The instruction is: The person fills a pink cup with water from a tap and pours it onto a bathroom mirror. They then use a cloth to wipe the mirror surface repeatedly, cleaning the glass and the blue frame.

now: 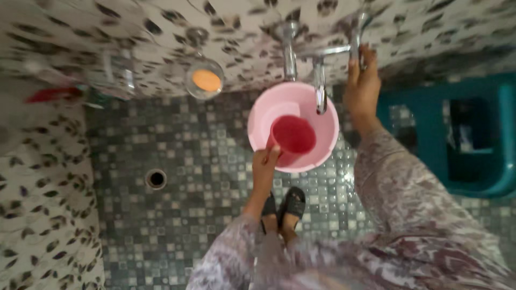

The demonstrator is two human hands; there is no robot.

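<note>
**Mug held over the bucket, under the tap**

We are looking straight down at a bathroom floor (204, 156) of small grey mosaic tiles. Going from the left: a spotted tiled wall (43, 215) is running down that side, a round drain (156, 179) is sitting in the floor well apart from us, and higher up a small soap dish (206, 79) with an orange bar is hanging on the far wall.

Nearer the middle, our left hand (264, 164) is closing around the near side of a red mug (293, 137), fingers wrapped on its wall or handle; we cannot tell which. The mug is standing mouth-up, leaning slightly, and is hovering over the near part of a pink bucket (274, 104) that is resting on the floor against the far wall. The mug is lying just ahead of the left hand, and the spout of the tap (320, 91) is hanging just beyond and to the right of the mug's mouth, above the bucket. Our sandalled feet (284, 207) are standing just behind the bucket.

Further right, our right hand (361, 86) is reaching up to the tap's valve (357, 37), fingers curled on it, holding nothing else. The left hand is the nearer one to the mug; the right is well apart from it.

At the far right a teal stool (462, 134) is standing on the floor.
</note>
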